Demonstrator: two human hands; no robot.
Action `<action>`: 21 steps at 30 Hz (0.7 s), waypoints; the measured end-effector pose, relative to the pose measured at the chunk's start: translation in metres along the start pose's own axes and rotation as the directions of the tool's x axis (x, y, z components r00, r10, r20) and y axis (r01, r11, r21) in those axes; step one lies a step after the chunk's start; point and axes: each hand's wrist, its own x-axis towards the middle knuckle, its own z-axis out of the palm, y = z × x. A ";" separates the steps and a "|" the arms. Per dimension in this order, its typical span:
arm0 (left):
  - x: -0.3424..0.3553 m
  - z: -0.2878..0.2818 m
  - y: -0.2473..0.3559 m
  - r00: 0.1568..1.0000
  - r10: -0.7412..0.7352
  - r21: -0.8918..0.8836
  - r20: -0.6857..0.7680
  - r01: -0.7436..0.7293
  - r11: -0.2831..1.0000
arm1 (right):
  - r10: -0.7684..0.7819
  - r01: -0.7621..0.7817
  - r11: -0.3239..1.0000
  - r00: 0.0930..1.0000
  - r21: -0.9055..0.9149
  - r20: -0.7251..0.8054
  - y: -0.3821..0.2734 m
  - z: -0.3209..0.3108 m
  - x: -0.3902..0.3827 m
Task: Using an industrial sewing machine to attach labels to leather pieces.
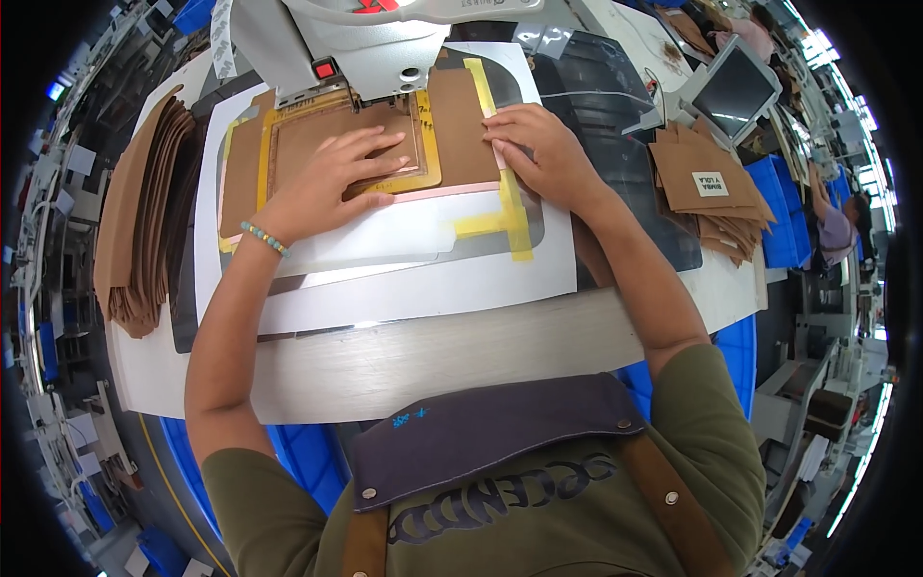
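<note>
A brown flat panel (454, 125) lies on a white template board (385, 298) beneath a white sewing machine head (370, 58). On top of the panel is a yellow-edged rectangular frame (432, 159). My left hand (351, 173) rests palm down across the frame and panel, fingers spread. At the panel's right edge, beside a strip of yellow tape (517, 216), my right hand (534, 144) lies with fingers stretched toward the panel and thumb below them. Its fingertips touch the edge. A pink strip (450, 190) runs along the panel's near side.
Several brown pieces hang in a stack (144, 221) at the left table edge. To the right are a pile of brown pieces (707, 183) with a white label, a monitor (735, 91) and a blue bin (779, 207). Other people work farther off at right.
</note>
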 end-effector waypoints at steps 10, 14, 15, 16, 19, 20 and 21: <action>0.022 -0.004 -0.017 0.997 -0.071 0.066 0.012 0.070 0.995 | -0.013 0.012 0.999 1.000 -0.033 -0.023 0.007 0.001 -0.001; 0.028 -0.004 -0.021 0.992 -0.128 -0.041 0.004 0.128 0.991 | 0.005 -0.006 1.000 0.999 -0.020 -0.038 0.011 0.003 -0.004; 0.028 -0.002 -0.022 0.992 -0.128 -0.040 0.003 0.128 0.991 | 0.004 -0.004 1.000 0.999 -0.021 -0.039 0.010 0.001 -0.003; 0.028 0.000 -0.023 0.988 -0.151 -0.042 -0.022 0.150 0.988 | 0.029 -0.029 1.000 1.000 -0.008 0.000 0.008 0.000 -0.003; 0.027 0.008 -0.023 0.979 -0.188 -0.016 -0.081 0.187 0.982 | 0.053 -0.053 0.999 0.998 -0.002 0.046 0.005 -0.002 -0.002; 0.026 0.010 -0.022 0.973 -0.202 0.013 -0.115 0.205 0.979 | 0.053 -0.052 0.999 0.997 -0.007 0.053 0.004 -0.002 -0.002; 0.026 0.010 -0.022 0.972 -0.203 0.015 -0.115 0.206 0.978 | 0.052 -0.051 0.999 0.997 -0.006 0.052 0.003 -0.002 -0.002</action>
